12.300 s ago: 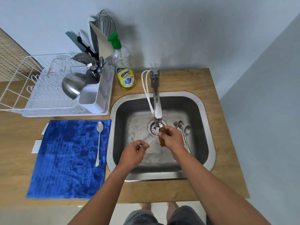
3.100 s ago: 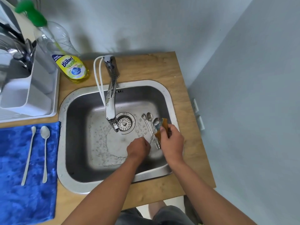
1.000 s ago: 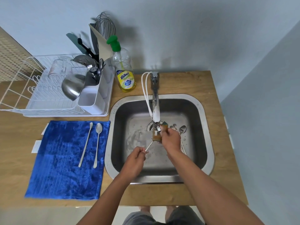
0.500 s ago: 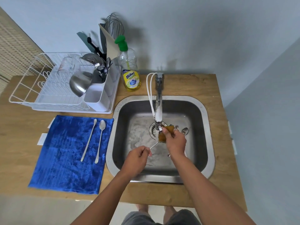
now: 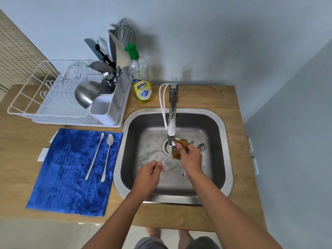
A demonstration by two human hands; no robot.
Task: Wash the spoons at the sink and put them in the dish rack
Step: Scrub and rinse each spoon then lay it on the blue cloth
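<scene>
Over the steel sink (image 5: 222, 141), my left hand (image 5: 148, 177) pinches the handle end of a thin spoon (image 5: 166, 158). My right hand (image 5: 190, 159) holds a brown sponge (image 5: 180, 147) folded around that spoon's bowl, just below the tap spout (image 5: 171, 130). More spoons (image 5: 200, 146) lie on the sink floor right of my right hand, partly hidden by it. Two long spoons (image 5: 106, 157) lie side by side on the blue cloth (image 5: 71, 173). The white dish rack (image 5: 53, 97) stands at the back left.
A dish soap bottle (image 5: 141, 81) stands between rack and tap. The rack's white cutlery holder (image 5: 107, 105) carries a whisk, utensils and a steel ladle (image 5: 86, 94). The wooden counter (image 5: 240, 177) ends close on the right, beside a grey wall.
My hands stay at the tap with spoon and sponge; the sponge has shifted slightly along the spoon. The view has moved a little closer. A second spoon has joined the blue cloth since 12 seconds ago.
</scene>
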